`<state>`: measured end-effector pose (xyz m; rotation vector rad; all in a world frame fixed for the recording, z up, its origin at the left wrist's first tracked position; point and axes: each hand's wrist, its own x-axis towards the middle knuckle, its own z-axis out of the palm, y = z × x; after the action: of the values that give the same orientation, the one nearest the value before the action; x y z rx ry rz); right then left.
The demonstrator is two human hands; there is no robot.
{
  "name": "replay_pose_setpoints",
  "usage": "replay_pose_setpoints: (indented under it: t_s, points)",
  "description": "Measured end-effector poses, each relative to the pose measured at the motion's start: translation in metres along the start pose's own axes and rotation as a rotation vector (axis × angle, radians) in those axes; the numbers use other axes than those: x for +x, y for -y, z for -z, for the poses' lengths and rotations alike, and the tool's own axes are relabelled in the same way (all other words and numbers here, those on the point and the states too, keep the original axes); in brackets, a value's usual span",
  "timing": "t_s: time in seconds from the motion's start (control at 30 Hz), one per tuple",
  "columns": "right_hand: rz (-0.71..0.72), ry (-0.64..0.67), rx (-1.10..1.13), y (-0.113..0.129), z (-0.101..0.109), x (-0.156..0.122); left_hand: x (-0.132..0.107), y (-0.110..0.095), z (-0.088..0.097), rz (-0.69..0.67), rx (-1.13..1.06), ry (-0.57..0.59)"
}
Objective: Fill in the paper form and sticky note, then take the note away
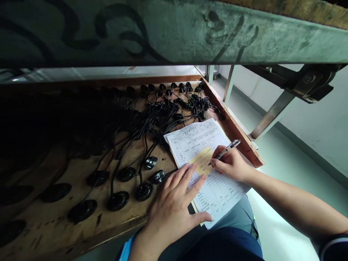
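My right hand is closed around a pen, whose tip meets a yellow sticky note with handwriting on it. The note lies on a stack of printed form sheets, which rests on the wooden tray's right corner and juts past its front edge. Spread flat, my left hand presses on the left side of the papers, its fingertips by the note. Black round parts with cables lie just left of that hand.
A wooden tray with a raised rim holds many black corded parts, tangled toward the back. Overhead runs a grey metal beam with dark painted marks. Metal legs stand at the right, beside a pale floor and wall.
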<state>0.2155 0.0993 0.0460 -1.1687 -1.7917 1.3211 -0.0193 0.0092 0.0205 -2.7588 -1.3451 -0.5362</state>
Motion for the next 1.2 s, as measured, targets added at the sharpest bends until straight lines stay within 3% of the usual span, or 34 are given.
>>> replay_pose_setpoints:
  t_s: [0.1, 1.2]
  points:
    - [0.042, -0.048, -0.043, -0.0017, -0.0021, -0.0018, -0.0006, -0.0003, 0.0001, -0.003, 0.007, -0.002]
    - [0.056, -0.020, -0.038, -0.0056, -0.0044, -0.0016, 0.0012, -0.0012, 0.0016, -0.012, 0.021, 0.017]
